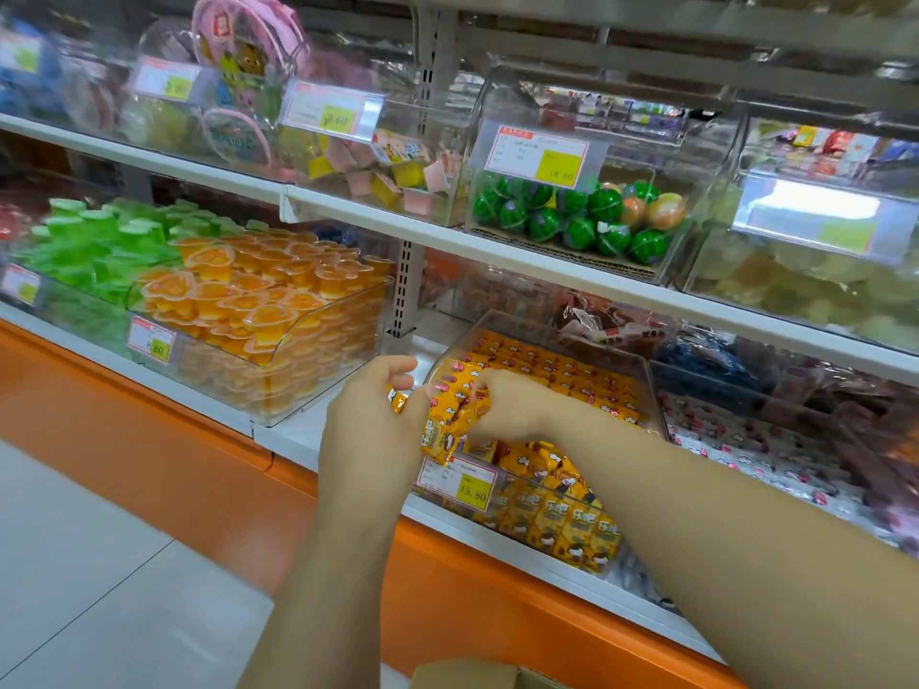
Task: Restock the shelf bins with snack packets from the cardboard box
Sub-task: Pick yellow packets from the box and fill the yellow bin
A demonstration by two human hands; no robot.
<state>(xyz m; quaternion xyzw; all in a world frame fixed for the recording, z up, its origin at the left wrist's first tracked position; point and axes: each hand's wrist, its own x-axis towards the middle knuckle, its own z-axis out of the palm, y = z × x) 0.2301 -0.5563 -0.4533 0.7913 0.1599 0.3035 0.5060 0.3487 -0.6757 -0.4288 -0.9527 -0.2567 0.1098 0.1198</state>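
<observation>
Cardboard box [467, 676] corner at bottom edge, left hand [370, 420] and right hand [505, 407] above it, fingers of both curled round a bunch of yellow snack packets [447, 422], held over the front rim of a clear shelf bin [652, 395] part-filled with matching packets, price label [457, 482] reading 15.80 on its front

We saw yellow snack packets [447, 420] bunched at the nearly full clear shelf bin's [652, 390] front corner, cardboard box [467, 674] below.

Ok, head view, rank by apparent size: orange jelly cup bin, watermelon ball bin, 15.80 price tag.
1. orange jelly cup bin and watermelon ball bin: about alike, not rankable.
2. 15.80 price tag: clearly smallest.
</observation>
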